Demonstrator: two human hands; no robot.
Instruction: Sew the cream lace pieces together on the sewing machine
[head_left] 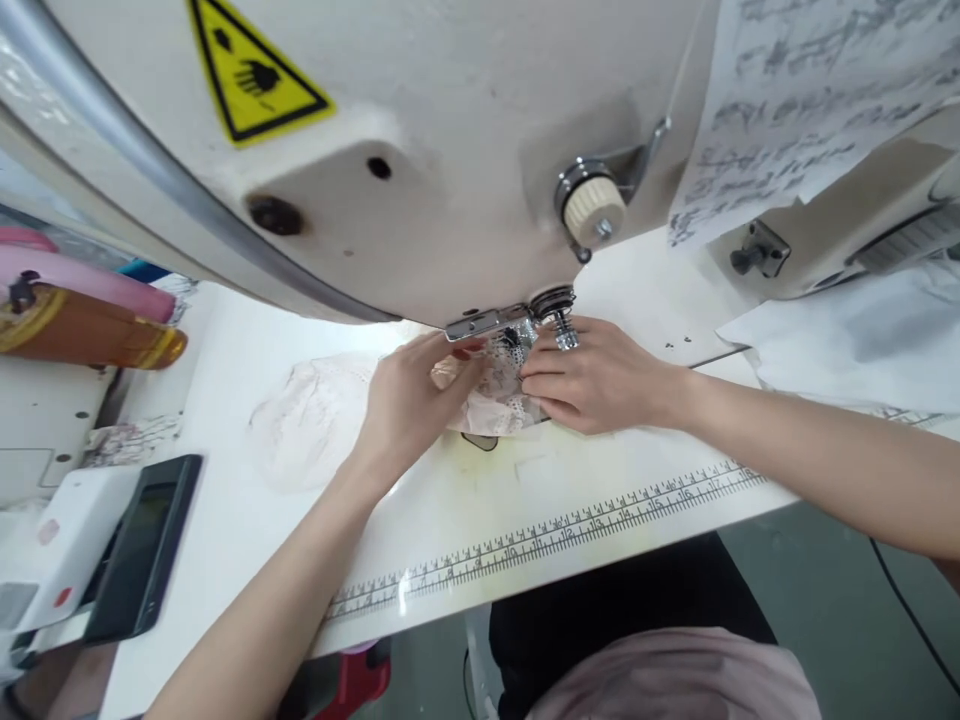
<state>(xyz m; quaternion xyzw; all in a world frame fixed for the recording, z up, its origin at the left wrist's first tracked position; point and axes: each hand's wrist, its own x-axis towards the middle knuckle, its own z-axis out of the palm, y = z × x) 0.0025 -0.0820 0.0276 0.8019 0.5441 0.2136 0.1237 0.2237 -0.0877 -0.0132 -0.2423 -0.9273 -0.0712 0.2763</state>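
Pale pink lace fabric (491, 410) lies under the head of a sewing machine (420, 180), around the needle area. My left hand (412, 395) holds the fabric's left side, thumb and fingers closed on it, with the index finger partly behind the machine's lower edge. On the other side, my right hand (592, 380) has its fingers curled together on the lace, close to the presser foot. The needle itself cannot be made out. More thin pale fabric (315, 420) spreads over the table left of my left hand.
A printed ruler (555, 540) runs along the front of the white table (255, 560). To the left are a dark phone-like device (146, 545) and an amber bottle-like object (90, 330). A handwritten sheet (810, 100) hangs at the upper right; white fabric (855, 340) lies below it.
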